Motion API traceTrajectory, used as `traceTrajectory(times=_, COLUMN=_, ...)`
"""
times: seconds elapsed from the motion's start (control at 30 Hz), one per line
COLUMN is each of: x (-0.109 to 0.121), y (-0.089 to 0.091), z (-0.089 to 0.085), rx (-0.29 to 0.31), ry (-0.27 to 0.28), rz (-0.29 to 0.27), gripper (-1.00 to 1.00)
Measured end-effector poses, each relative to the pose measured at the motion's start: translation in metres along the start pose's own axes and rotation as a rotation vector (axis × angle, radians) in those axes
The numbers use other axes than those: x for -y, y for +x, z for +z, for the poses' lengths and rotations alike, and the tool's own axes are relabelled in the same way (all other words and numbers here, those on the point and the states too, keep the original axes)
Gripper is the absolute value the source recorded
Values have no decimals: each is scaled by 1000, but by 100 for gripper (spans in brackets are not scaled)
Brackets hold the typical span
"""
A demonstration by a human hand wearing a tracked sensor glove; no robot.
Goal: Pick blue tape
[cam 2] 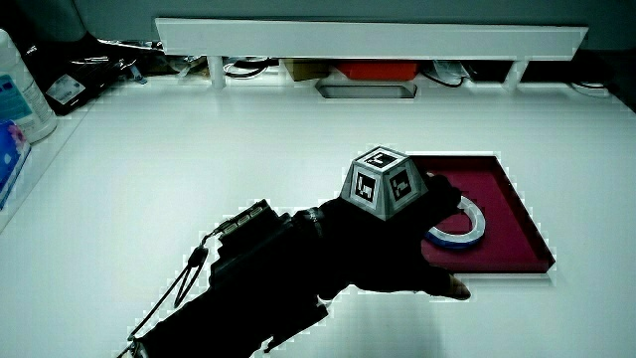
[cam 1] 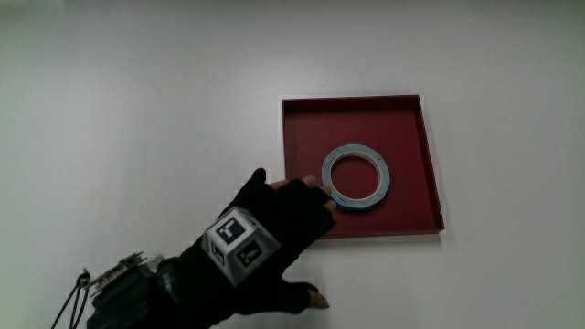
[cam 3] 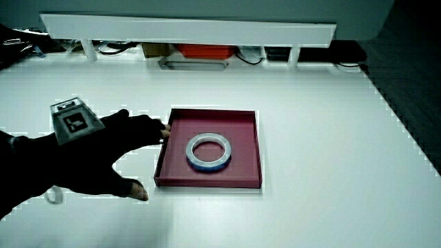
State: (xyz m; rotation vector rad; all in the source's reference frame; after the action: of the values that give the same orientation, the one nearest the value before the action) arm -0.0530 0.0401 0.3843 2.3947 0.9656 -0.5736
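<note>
A blue tape (cam 1: 382,174) ring lies flat inside a shallow dark red tray (cam 1: 402,128). Both side views show the tape (cam 2: 467,231) (cam 3: 224,157) in the tray (cam 2: 507,214) (cam 3: 241,131). The hand (cam 1: 279,217) in its black glove, with the patterned cube (cam 1: 239,245) on its back, hovers over the tray's edge nearest the person. Its fingers are spread, with the fingertips close to the tape and the thumb held apart. It holds nothing. In a side view the hand (cam 2: 388,249) hides part of the ring, and in a side view the hand (cam 3: 103,158) is beside the tray.
A low white partition (cam 3: 186,27) runs along the table's edge farthest from the person, with cables and an orange object (cam 3: 203,49) under it. A white bottle (cam 2: 20,89) stands at the table's edge. A wired device (cam 1: 114,283) sits on the forearm.
</note>
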Motion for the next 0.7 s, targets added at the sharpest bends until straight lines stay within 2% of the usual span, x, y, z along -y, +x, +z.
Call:
traceTrajectory(times=0.07, x=-8, y=0, z=4, rx=-15, ry=-1, rz=7, gripper=0)
traceTrajectory(times=0.1, x=-13, y=-4, z=0, rx=16, ry=-22, rz=14, gripper=0)
traceTrajectory(times=0.17, x=-21, y=-2, z=3, rx=-6, ry=23, rz=-5, gripper=0)
traceTrajectory(times=0.2, x=-27, y=-8, z=-6, rx=27, ry=16, rz=2, gripper=0)
traceTrajectory(times=0.23, x=-31, y=-9, z=-7, rx=36, ry=2, rz=13, gripper=0)
traceTrajectory(times=0.33, x=-44, y=-9, z=-6, rx=10, ry=-2, rz=19, gripper=0)
traceTrajectory(times=0.37, x=-48, y=-12, z=-10, rx=22, ry=-9, rz=31, gripper=0)
traceTrajectory(times=0.57, x=-72, y=-20, z=-20, rx=-8, ry=-27, rz=66, gripper=0)
traceTrajectory(times=0.7, x=-85, y=-30, z=-32, rx=-21, ry=-43, rz=109, gripper=0)
